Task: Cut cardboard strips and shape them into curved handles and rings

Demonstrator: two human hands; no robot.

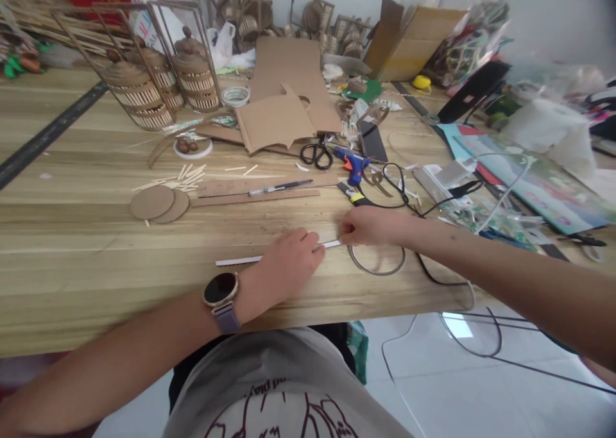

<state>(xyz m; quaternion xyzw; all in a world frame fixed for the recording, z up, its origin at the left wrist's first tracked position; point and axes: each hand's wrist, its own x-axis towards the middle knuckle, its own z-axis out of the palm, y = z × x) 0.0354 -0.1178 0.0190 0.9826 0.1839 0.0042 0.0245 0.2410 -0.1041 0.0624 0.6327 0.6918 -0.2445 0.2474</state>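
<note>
A narrow white strip lies along the wooden table in front of me. My left hand, with a watch on its wrist, reaches over the strip, and its bent fingers press together on it. The strip shows again between my two hands. At its right end my right hand is closed in a pinch, the fingertips partly hidden. Just below the right hand, a thin greyish loop rests on the tabletop; whether it joins the strip is hidden.
Beyond my hands lie a pen, cardboard discs, small sticks, black scissors, a blue glue gun and a cutter. Lantern-like stick crafts stand back left. Black cables run at right.
</note>
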